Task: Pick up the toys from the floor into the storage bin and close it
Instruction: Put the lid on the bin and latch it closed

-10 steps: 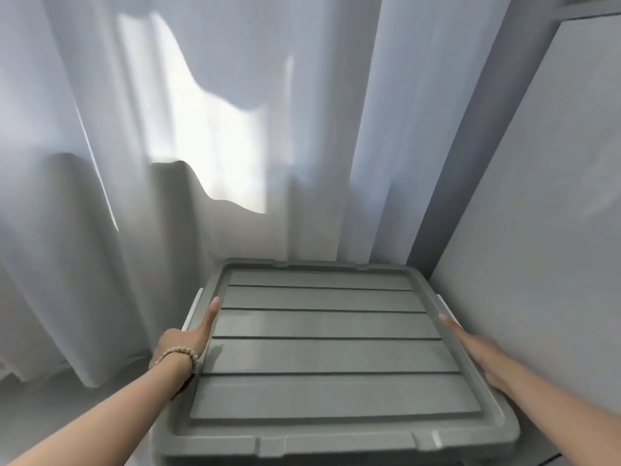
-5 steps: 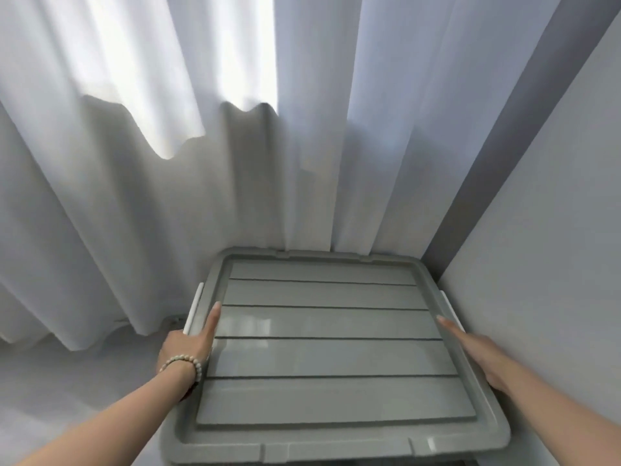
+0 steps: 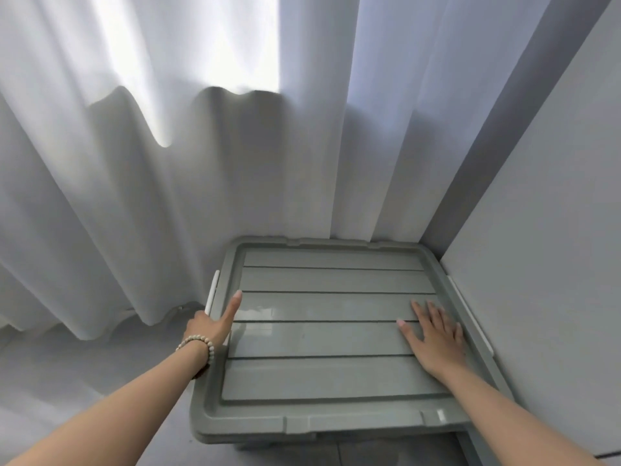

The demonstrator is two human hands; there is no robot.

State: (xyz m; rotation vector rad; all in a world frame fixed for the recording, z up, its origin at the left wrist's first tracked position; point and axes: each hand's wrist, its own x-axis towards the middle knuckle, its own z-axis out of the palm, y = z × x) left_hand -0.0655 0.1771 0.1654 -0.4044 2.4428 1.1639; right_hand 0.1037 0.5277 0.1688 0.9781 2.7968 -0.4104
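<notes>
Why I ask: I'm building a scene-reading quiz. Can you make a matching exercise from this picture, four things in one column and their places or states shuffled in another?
Things
1. left hand
2. right hand
3. bracelet
4. curtain

Places or states
A. hangs behind the lid
B. flat on the lid's top, fingers spread
C. at the lid's left edge
D. round the left wrist

Pairs: 1-C, 2-B, 3-D, 4-A

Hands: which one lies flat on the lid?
The right hand, fingers spread on the lid; the left hand grips its left rim, thumb alone on top.
</notes>
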